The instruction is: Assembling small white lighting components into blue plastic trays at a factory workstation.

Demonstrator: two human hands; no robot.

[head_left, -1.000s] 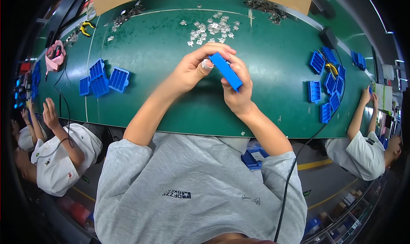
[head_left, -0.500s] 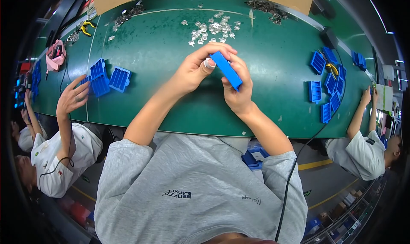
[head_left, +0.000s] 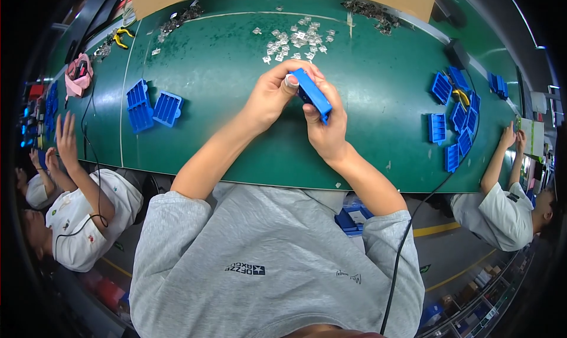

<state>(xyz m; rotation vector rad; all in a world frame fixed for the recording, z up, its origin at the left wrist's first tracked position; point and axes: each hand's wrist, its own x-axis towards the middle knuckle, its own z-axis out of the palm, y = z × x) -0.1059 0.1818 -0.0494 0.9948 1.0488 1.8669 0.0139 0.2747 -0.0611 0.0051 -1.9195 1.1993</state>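
Note:
Between my two hands, over the green table, is a blue plastic case [head_left: 315, 94], tilted with its upper end toward the left. My left hand [head_left: 271, 96] is closed on its upper left end, the thumb, with something white around its tip, pressing on the near side. My right hand [head_left: 328, 130] wraps round the lower right end, fingers behind and thumb in front. The face turned away from me is hidden. Just beyond my hands, small clear and metallic pieces [head_left: 300, 39] lie loosely scattered.
Blue compartment trays [head_left: 140, 106] lie at left, and more blue trays [head_left: 437, 128] with yellow-handled pliers [head_left: 461, 96] at right. Other pliers [head_left: 123, 38] and a pink pouch [head_left: 78, 75] are far left. Dark parts [head_left: 373, 16] sit at the back. Co-workers sit on both sides; a black cable [head_left: 397, 249] crosses my right.
The blue case has turned slightly in my hands, showing more of its near side. At left, a co-worker's hand has drawn away from the blue trays toward the left.

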